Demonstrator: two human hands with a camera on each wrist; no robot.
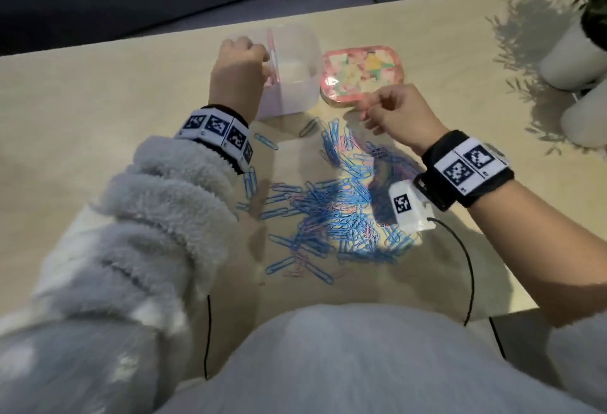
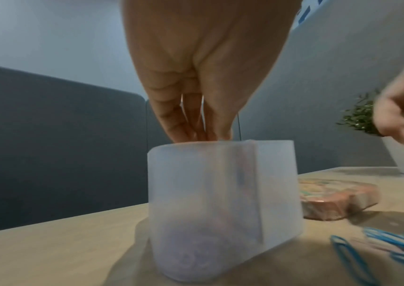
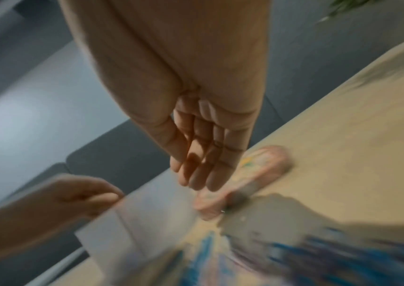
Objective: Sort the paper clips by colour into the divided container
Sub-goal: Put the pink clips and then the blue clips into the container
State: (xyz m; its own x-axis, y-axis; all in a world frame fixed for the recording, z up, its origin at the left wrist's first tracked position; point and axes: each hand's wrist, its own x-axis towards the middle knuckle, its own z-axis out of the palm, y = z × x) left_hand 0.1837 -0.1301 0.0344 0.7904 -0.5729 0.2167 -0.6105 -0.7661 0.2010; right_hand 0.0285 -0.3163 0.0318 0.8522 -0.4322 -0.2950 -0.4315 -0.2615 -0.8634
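From the head view, the left hand [image 1: 241, 65] covers the left compartment of the translucent divided container [image 1: 297, 85], fingers hidden; blue and pink paper clips [image 1: 331, 203] lie heaped nearer on the table [image 1: 98, 91]. The left wrist view shows its fingers [image 2: 171, 120] bunched at the rim, any clip unseen. The right wrist view is smeared; the right hand [image 3: 203, 151] hangs loosely extended, holding nothing discernible.

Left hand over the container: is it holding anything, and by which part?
Cannot be told. The left hand is at the rim of the translucent container, fingers bunched and pointing down into it, but no clip shows between them.
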